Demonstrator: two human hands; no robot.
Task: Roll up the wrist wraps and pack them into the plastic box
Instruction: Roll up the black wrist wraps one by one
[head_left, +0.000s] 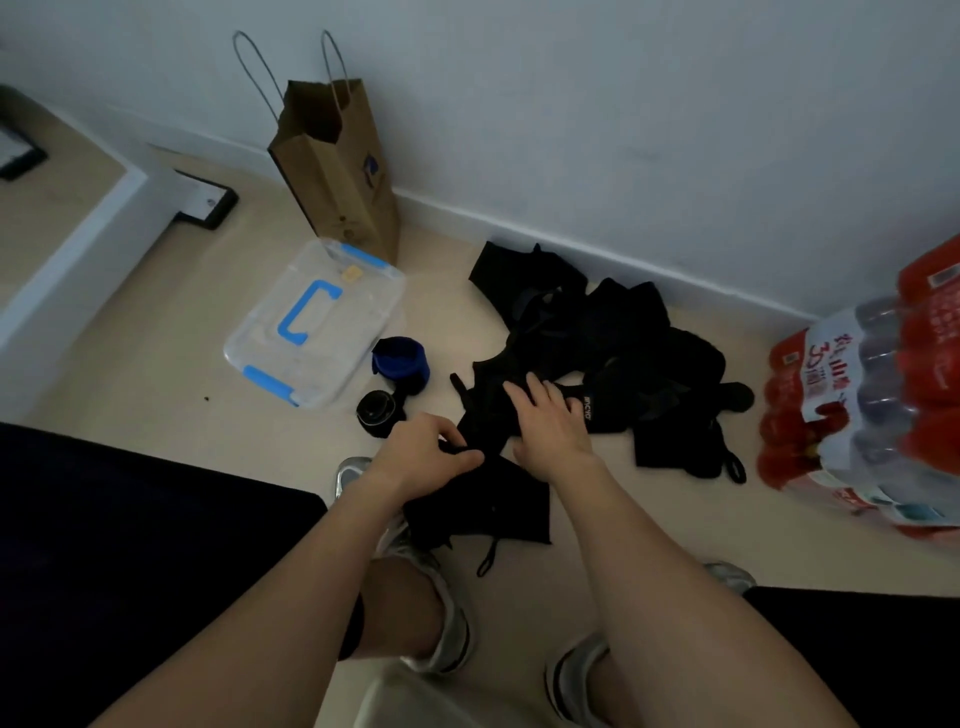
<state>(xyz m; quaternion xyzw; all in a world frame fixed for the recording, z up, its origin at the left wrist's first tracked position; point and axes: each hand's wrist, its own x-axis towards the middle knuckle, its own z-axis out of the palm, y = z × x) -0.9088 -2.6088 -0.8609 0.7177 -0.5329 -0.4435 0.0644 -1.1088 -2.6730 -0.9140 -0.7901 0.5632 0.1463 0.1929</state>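
Our left hand (431, 452) pinches one end of the black wrap (485, 402). Our right hand (550, 423) presses it flat, fingers straight. Advice: we roll tight and keep the edges aligned.

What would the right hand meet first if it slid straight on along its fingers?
The right hand would meet more of the black wrist wrap under it, then probably bare floor.

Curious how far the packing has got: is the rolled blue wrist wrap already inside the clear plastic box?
No, the rolled blue wrist wrap lies on the floor just outside the clear plastic box, whose lid is on.
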